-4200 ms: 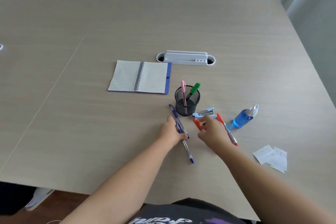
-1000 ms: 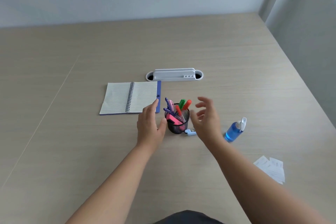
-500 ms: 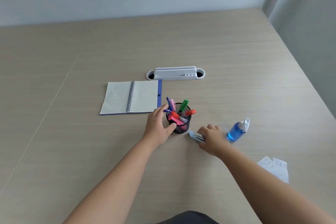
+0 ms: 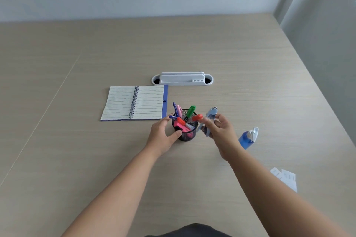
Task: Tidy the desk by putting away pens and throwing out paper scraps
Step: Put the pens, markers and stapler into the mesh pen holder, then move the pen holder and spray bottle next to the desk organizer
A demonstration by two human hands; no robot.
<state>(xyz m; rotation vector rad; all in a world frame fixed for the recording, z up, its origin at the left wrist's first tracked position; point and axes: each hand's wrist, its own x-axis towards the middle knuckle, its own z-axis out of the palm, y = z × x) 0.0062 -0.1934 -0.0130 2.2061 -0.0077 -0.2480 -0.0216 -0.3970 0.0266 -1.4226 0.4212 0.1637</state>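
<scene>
A black mesh pen cup (image 4: 187, 134) stands mid-desk with several pens and markers in it: green, red, pink and blue. My left hand (image 4: 163, 136) grips the cup's left side. My right hand (image 4: 221, 131) holds a light blue stapler (image 4: 209, 121) lifted off the desk just right of the cup, tilted up on end. White paper scraps (image 4: 285, 178) lie on the desk at the right, beyond my right forearm.
An open spiral notebook (image 4: 134, 103) lies left of and behind the cup. A white desk organiser (image 4: 182, 79) sits further back. A blue bottle (image 4: 247, 138) lies on its side right of my right hand. The desk's right edge runs close to a grey wall.
The pens that lay on the desk now stand in the cup. My right hand has picked the stapler up from the desk and raised it beside the cup. My left hand stays on the cup.
</scene>
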